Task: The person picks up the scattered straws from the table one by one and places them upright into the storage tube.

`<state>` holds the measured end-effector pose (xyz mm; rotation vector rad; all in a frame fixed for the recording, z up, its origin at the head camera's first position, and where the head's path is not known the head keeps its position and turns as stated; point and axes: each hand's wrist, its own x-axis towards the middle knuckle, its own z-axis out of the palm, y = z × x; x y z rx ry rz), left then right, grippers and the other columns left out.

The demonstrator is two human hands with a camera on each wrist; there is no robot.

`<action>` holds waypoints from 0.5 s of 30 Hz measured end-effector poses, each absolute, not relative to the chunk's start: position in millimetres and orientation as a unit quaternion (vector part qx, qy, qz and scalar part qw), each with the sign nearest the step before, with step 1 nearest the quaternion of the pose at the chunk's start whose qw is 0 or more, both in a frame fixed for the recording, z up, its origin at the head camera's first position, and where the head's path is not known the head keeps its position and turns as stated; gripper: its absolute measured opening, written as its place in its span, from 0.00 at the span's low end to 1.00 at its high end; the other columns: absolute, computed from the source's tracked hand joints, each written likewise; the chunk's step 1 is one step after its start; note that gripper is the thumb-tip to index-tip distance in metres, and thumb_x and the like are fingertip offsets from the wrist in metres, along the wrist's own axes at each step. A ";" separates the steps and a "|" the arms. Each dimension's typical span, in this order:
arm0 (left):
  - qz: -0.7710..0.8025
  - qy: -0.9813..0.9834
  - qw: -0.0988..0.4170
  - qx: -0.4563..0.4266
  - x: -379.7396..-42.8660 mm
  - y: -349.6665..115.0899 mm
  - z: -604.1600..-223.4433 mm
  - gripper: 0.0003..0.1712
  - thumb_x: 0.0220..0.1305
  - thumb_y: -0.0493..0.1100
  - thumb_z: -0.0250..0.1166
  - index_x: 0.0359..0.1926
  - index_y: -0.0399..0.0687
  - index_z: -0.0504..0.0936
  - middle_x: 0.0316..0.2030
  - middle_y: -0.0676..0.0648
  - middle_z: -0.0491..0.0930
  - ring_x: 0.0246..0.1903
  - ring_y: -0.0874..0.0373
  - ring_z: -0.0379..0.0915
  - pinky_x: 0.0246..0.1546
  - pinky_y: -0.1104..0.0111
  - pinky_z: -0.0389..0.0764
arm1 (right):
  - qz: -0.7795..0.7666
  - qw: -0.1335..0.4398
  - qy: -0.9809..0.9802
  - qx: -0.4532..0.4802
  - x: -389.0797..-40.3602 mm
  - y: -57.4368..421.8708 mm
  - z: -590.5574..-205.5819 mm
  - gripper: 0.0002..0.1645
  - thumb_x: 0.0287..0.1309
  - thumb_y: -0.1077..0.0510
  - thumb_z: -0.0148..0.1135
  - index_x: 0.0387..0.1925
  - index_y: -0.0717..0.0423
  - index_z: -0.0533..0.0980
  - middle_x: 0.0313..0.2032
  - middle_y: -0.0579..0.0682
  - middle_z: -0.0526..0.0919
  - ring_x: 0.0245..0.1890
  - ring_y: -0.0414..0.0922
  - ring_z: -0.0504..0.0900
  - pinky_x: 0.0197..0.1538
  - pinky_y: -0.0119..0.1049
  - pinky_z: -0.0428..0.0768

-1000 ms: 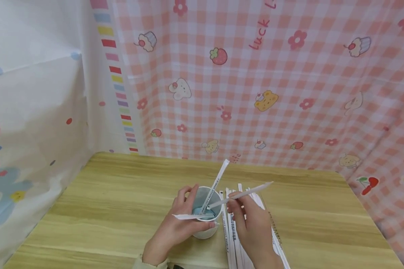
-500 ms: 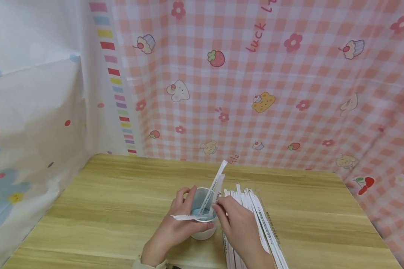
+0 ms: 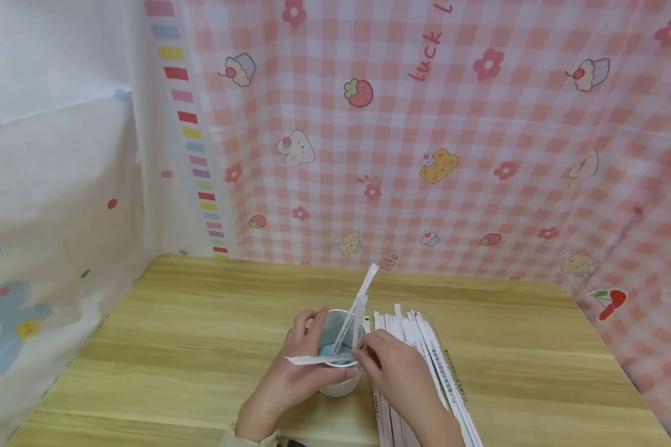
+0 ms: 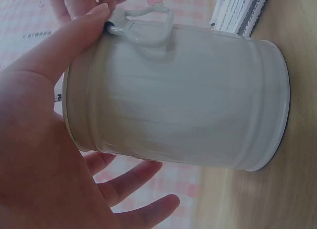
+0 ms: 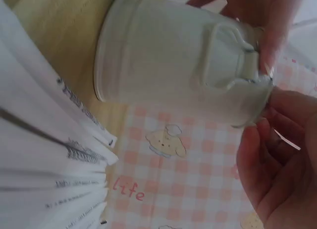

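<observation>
A small white pail-like cup (image 3: 340, 386), bluish inside with a wire handle (image 4: 163, 33) on its side, stands upright on the table. My left hand (image 3: 287, 372) grips it from the left, thumb near the handle. Several paper-wrapped straws are in it. One straw (image 3: 366, 282) leans up to the right; another straw (image 3: 310, 360) slants low over the left rim. My right hand (image 3: 394, 366) pinches a third wrapped straw (image 3: 360, 313) with thumb and fingertips right at the cup's right rim. The straw's lower end is hidden by the fingers and cup.
A row of wrapped straws (image 3: 453, 385) lies right of the cup, partly under my right forearm. Beyond the wooden table (image 3: 212, 347) hangs a pink checked cloth (image 3: 402, 136), with a white cloth (image 3: 61, 186) at the left.
My right hand has moved left and down to the cup's rim. Its straw has swung from pointing right to standing nearly upright in the cup. The left hand has kept its hold.
</observation>
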<state>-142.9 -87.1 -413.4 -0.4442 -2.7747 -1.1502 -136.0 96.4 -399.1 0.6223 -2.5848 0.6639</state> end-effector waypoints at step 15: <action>-0.377 -0.912 0.055 -0.152 -142.8 -87.8 -415.8 0.59 0.35 0.68 0.68 0.67 0.57 0.51 0.58 0.45 0.54 0.51 0.49 0.58 0.44 0.57 0.69 | 0.261 0.126 -0.952 0.096 -141.2 163.4 -381.1 0.11 0.52 0.51 0.62 0.39 0.45 0.77 0.23 0.35 0.74 0.23 0.34 0.71 0.26 0.32 0.68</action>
